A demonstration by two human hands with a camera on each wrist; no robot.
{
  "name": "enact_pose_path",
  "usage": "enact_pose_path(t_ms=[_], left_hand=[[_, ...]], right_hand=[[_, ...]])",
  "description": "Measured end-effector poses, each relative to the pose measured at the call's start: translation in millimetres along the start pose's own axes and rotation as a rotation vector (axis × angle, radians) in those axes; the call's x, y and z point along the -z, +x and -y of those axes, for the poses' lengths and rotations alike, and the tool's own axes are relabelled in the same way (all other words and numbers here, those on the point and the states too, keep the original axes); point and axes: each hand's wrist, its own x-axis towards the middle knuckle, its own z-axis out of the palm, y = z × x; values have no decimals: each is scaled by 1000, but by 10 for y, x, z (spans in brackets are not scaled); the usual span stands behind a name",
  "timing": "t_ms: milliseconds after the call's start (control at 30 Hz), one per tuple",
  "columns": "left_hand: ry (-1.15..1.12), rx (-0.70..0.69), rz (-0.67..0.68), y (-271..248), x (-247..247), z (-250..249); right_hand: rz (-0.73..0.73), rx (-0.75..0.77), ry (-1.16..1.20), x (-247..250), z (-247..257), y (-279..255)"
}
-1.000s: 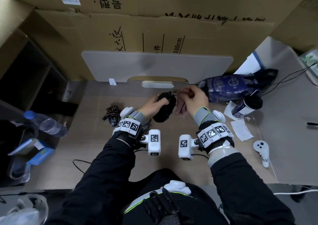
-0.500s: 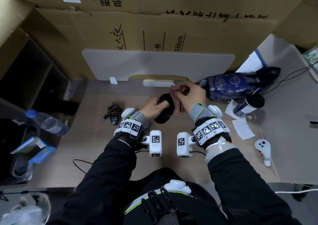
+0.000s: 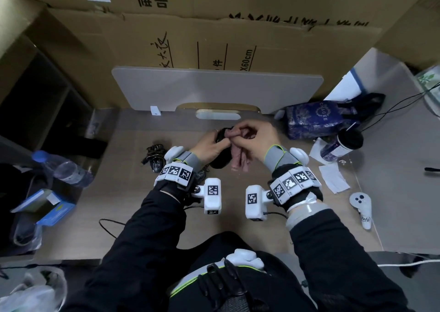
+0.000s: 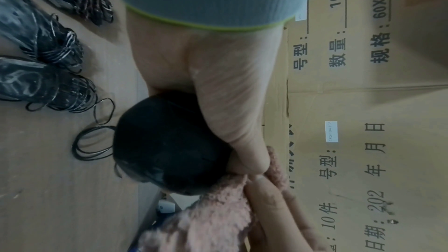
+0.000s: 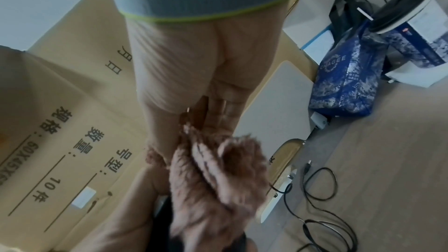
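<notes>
Head view: both hands meet above the far middle of the surface point(image 3: 119, 192), just in front of the white board point(image 3: 214, 87) that leans on the cardboard boxes point(image 3: 214, 37).

Left hand point(image 3: 209, 144): fingers curled round a black rounded object point(image 3: 220, 162) and holding it clear of the surface. Left wrist view: the thumb lies along the object's upper side, its tip at the edge where the cloth begins. Exact nature of the object not resolvable.

Right hand point(image 3: 257, 140): fingers bent and closed on a pink fluffy cloth point(image 3: 240, 159). The cloth is bunched at the fingertips against the far end of the black object, and the rest hangs down between the two hands. Right wrist view: the cloth point(image 5: 218, 179) hangs in folds from the fingers, with the black object just beneath.

The hands touch at the fingertips.

Surroundings:
- a black bundle wrapped in cable point(image 3: 154, 156) lies on the surface to the left of the left wrist;
- a water bottle point(image 3: 64, 168) lies on its side at the far left;
- a blue patterned bag point(image 3: 319, 118) and a lidded cup point(image 3: 340, 144) stand to the right;
- paper slips point(image 3: 333, 178) and a white controller point(image 3: 362, 206) lie nearer, on the right.
</notes>
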Motion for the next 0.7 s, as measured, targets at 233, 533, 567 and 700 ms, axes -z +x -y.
enact_pose_path(t_ms=[233, 533, 567, 700], left_hand=[[-75, 73, -1, -21, -36, -5], [-470, 345, -101, -24, -87, 20], [-501, 376, -114, -32, -92, 7], [-512, 409, -163, -22, -71, -11]], right_hand=[[-277, -88, -119, 35, 81, 1], [-284, -137, -38, 21, -11, -46], [-283, -128, -29, 16, 5, -46], [-272, -95, 60, 9, 38, -33]])
